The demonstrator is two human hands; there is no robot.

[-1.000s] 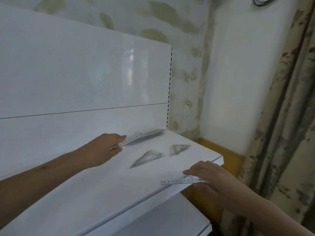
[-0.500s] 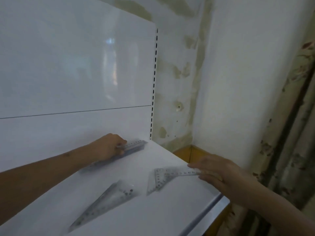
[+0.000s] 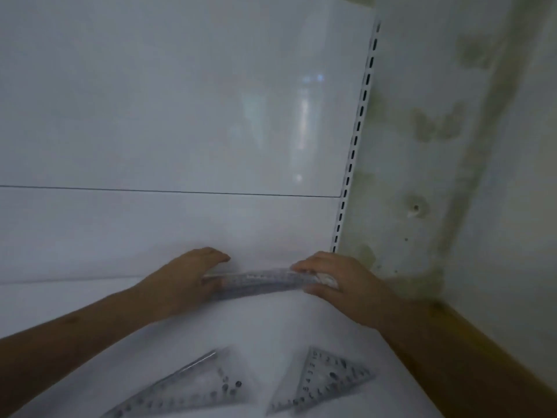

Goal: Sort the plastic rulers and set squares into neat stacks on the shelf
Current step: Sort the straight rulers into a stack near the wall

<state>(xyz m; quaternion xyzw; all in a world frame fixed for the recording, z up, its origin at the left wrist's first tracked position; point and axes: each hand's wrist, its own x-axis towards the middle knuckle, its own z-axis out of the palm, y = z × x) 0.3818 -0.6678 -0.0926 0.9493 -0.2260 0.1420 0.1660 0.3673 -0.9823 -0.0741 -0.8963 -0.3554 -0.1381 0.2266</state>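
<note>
A stack of clear plastic rulers lies along the back of the white shelf, against the back panel. My left hand grips its left end and my right hand grips its right end. Nearer to me, two clear set squares lie flat: a long narrow set square at lower left and a shorter set square at lower right. Both hands are beyond the set squares and apart from them.
The white back panel rises behind the shelf, with a slotted upright at its right end. A stained wall and a wooden ledge lie to the right of the shelf.
My right hand moved from the shelf's front right to the back, bringing its ruler onto the stack. My left hand stayed on the stack. The view shifted closer and down.
</note>
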